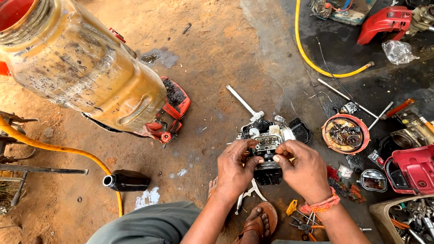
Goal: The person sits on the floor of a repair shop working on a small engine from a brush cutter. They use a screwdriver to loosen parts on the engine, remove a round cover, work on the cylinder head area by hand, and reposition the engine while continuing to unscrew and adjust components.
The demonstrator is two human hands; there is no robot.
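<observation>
Item: small grey-and-black metal engine block with valve gear exposed [267, 149], held above the sandy dirt floor [217, 54] between the knees of a seated person, just in front of a brown sandalled foot [258, 222].

Left hand [235, 169]: wrapped about the near left side of the block, thumb and forefinger pressed together on a small part at its top face. Right hand [302, 168]: mirrors it on the right side, fingertips pinching at the same spot; an orange thread band sits at the wrist. What exactly lies between the fingertips is too small to tell.

Handling note (judgement): the work at the top face looks fine and fiddly. It is best done with the block steadied by the palms while only the fingertips move, kept low over the floor so a dropped small part is not lost in the sand.

Nearby: silver pliers [247, 195] on the floor under the left wrist; orange-handled cutters [302, 221] beside the right forearm; round red-rimmed tray of small metal parts [345, 133] to the right, well apart from the block; long silver T-handle wrench [244, 103] just beyond the block; black bottle lying on its side [127, 180] to the left; yellow hose [316, 63] at the far right; large grimy translucent yellow tank [86, 68] upper left.
</observation>
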